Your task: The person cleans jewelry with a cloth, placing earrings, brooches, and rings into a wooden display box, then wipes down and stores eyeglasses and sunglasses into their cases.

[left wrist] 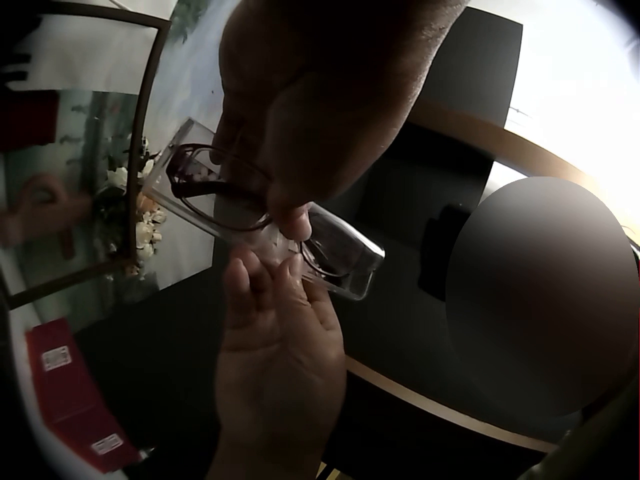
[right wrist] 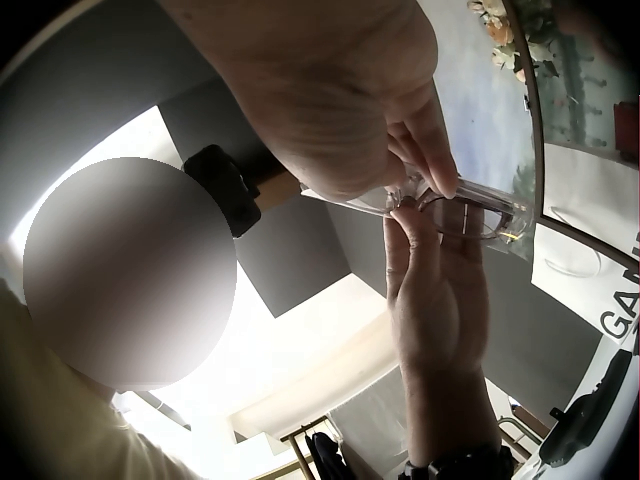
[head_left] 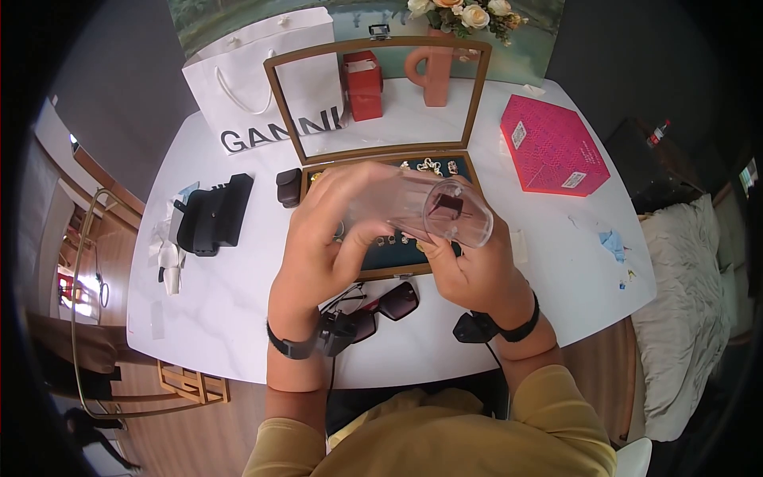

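Both hands hold a clear plastic glasses case (head_left: 480, 230) up over the table. Inside it, a pair of dark-framed glasses (left wrist: 184, 187) shows through the walls. My left hand (head_left: 314, 238) grips one side, its thumb along the case. On the other side, my right hand (head_left: 481, 274) pinches it with thumb and fingers; the two hands meet near its middle in the left wrist view. Below them lies an open jewelry box (head_left: 469, 163) with a wood-framed glass lid (head_left: 481, 87), its rings and chains partly hidden by the hands.
Sunglasses (head_left: 399, 300) and thin-framed eyeglasses (head_left: 347, 297) lie at the table's front. To the left are a black case (head_left: 214, 215) and a small dark pouch (head_left: 288, 188). Behind stand a white paper bag (head_left: 262, 87), red box (head_left: 365, 87) and vase (head_left: 435, 75); a pink box (head_left: 552, 147) sits right.
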Demonstrator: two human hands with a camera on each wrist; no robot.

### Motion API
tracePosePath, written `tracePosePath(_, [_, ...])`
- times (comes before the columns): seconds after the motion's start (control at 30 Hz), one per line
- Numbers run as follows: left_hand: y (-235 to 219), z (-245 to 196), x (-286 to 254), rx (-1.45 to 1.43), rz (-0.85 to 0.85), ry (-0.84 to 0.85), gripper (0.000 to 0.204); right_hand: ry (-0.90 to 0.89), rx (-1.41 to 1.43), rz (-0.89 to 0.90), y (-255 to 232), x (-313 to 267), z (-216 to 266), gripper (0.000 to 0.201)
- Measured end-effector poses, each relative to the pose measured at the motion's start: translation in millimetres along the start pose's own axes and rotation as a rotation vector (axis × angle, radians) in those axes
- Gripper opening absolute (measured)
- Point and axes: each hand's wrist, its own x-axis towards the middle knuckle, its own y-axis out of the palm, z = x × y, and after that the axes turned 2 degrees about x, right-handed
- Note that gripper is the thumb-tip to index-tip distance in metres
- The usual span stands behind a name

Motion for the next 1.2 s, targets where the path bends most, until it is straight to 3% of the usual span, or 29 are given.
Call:
tracePosePath(0.33, [0.3, 3.5, -0.3, 0.043, -0.044, 0.071, 0.037, -0.015, 0.046, -0.018, 3.9, -3.8, -0.8, 0.055])
tracePosePath(0.53, [1.9, 0.1, -1.4, 0.14, -0.067, 0.08, 0.034, -0.091, -0.01, -0.019, 4.4, -1.6, -2.3, 0.043])
tracePosePath(0.63, [0.4, -2.2, -0.2, 0.132, -0.036, 0.05, 0.037, -0.008, -0.036, 0.004, 1.8, -4.1, -0.8, 0.037])
tracePosePath(0.73, [-0.3, -4.2, 0.5, 0.071, 0.012, -0.027, 0.045, 0.186, 0.303, -0.068, 9.4, -6.7, -5.8, 0.036])
tracePosePath(0.8, [-0.1, -4.7, 2.6, 0.045, 0.049, -0.054, 0.051, 0.192, 0.274, 0.037, -2.4, -3.5, -9.8, 0.037])
tracePosePath(0.9, [3.0, -10.8, 5.2, 0.078, 0.168, -0.027, 0.06, 0.362, 0.6, -0.126, -4.3, 1.1, -14.2, 0.041])
tracePosePath(0.93, [4.2, -13.4, 3.7, 0.087, 0.224, -0.083, 0.064, 0.507, 0.803, -0.17, -8.2, 4.2, -5.3, 0.042])
tracePosePath(1.03, [10.2, -24.6, -0.1, 0.089, 0.292, -0.205, 0.073, 0.438, 0.74, -0.268, -10.8, 0.3, -13.6, 0.041])
tracePosePath(1.17, [5.7, -43.9, -2.1, 0.013, 0.237, -0.254, 0.063, 0.402, 0.724, -0.408, -10.2, -0.2, -3.4, 0.036])
tracePosePath(1.2, [3.3, -44.5, -3.0, 0.051, 0.147, -0.212, 0.061, 0.398, 0.719, -0.456, -9.9, 0.6, 0.6, 0.038])
